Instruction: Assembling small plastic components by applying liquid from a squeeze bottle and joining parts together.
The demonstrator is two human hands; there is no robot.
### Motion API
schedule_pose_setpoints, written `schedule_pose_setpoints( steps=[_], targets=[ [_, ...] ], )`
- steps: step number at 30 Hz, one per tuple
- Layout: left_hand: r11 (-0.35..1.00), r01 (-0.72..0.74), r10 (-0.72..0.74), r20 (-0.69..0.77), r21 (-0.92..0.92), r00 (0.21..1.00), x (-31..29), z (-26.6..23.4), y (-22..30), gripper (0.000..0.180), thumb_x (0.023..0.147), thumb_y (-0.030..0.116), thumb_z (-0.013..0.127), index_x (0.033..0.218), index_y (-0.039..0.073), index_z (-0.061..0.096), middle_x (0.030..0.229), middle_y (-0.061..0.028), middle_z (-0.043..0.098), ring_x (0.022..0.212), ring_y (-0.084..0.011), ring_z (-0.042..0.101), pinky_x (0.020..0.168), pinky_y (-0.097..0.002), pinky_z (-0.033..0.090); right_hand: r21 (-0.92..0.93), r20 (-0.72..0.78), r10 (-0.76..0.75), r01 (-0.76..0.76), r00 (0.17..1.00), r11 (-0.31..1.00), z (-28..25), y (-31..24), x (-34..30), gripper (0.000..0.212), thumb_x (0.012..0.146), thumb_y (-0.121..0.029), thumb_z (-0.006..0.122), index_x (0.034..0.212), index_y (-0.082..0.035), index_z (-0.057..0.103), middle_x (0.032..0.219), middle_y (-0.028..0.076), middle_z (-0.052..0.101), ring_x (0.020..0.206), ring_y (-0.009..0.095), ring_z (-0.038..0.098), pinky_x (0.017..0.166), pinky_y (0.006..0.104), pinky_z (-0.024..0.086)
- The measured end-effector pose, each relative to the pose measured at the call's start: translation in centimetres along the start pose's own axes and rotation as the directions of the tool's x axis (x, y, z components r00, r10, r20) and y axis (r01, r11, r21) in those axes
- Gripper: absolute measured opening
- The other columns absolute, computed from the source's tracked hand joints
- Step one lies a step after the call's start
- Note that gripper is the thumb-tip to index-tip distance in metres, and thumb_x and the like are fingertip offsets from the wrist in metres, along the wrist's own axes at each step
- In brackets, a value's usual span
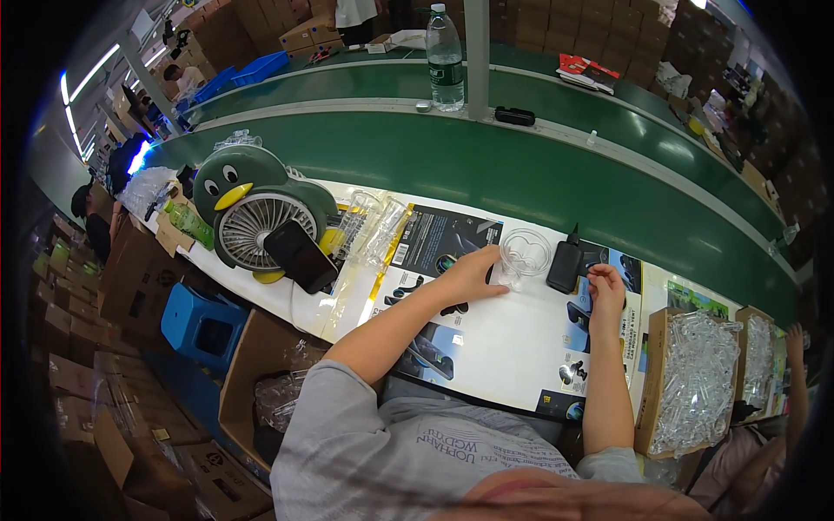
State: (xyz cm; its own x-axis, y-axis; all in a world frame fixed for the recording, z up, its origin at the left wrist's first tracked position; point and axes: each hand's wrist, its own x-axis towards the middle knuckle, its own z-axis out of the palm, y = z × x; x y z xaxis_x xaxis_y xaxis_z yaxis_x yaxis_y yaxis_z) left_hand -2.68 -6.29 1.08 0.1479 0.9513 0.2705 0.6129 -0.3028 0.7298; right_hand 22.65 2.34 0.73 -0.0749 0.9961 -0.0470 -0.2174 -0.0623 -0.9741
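My left hand [474, 276] rests over the white work surface, its thumb and fingers curved around a small clear plastic piece [512, 280]. Just beyond it stands a round clear plastic dish [526, 250], whose contents are hard to make out. To the right of the dish is a black device [565, 266] with a pointed tip. Beside that device my right hand [606, 285] has its fingers curled and pinched together; whatever is between them is too small to tell.
A penguin-shaped fan [265, 213] stands on the left with a dark phone [301, 257] leaning on it. Clear plastic tubes [369, 227] lie beside it. At right is a carton [656, 382] of clear parts. A water bottle [446, 65] stands behind the green conveyor [556, 174].
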Motion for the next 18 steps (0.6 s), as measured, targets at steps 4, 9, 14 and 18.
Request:
schedule_pose_setpoints(
  steps=[4, 9, 14, 18],
  targets=[
    [0.997, 0.074, -0.074, 0.052, 0.004, 0.996, 0.02, -0.08, 0.15, 0.06, 0.064, 0.017, 0.072, 0.116, 0.004, 0.045, 0.117, -0.0146, 0.049, 0.11, -0.03, 0.047, 0.093, -0.0331, 0.037, -0.002, 0.001, -0.002, 0.002, 1.0, 1.0, -0.07, 0.05, 0.05, 0.014, 0.077, 0.002, 0.048, 0.085, -0.006, 0.056, 0.08, 0.0, 0.057, 0.072, 0.006, 0.051, 0.062, 0.0168, 0.037],
    [0.999, 0.054, -0.054, 0.056, 0.0, 0.997, 0.05, -0.15, 0.22, 0.059, 0.064, 0.017, 0.072, 0.115, 0.003, 0.045, 0.117, -0.0147, 0.049, 0.109, -0.0301, 0.047, 0.093, -0.0331, 0.037, 0.007, 0.001, -0.002, 0.002, 1.0, 1.0, -0.05, 0.03, 0.0, 0.014, 0.077, 0.002, 0.047, 0.085, -0.006, 0.056, 0.08, 0.0, 0.056, 0.071, 0.006, 0.05, 0.062, 0.0168, 0.037],
    [0.999, 0.048, -0.047, 0.058, -0.006, 0.997, 0.01, -0.11, -0.02, 0.059, 0.064, 0.017, 0.072, 0.115, 0.003, 0.045, 0.116, -0.015, 0.05, 0.109, -0.0302, 0.047, 0.093, -0.0333, 0.037, -0.002, 0.001, 0.006, -0.006, 1.0, 1.0, -0.09, 0.12, 0.04, 0.014, 0.077, 0.002, 0.046, 0.085, -0.006, 0.056, 0.08, 0.0, 0.056, 0.071, 0.006, 0.05, 0.062, 0.0168, 0.037],
    [0.999, 0.048, -0.049, 0.051, 0.021, 0.997, 0.01, -0.04, -0.11, 0.06, 0.065, 0.018, 0.072, 0.116, 0.003, 0.045, 0.116, -0.0154, 0.049, 0.109, -0.0305, 0.047, 0.093, -0.0334, 0.037, -0.01, 0.001, 0.006, -0.006, 1.0, 1.0, -0.06, 0.05, 0.03, 0.015, 0.077, 0.002, 0.046, 0.085, -0.006, 0.056, 0.08, 0.0, 0.056, 0.071, 0.006, 0.05, 0.062, 0.0171, 0.037]
  ],
)
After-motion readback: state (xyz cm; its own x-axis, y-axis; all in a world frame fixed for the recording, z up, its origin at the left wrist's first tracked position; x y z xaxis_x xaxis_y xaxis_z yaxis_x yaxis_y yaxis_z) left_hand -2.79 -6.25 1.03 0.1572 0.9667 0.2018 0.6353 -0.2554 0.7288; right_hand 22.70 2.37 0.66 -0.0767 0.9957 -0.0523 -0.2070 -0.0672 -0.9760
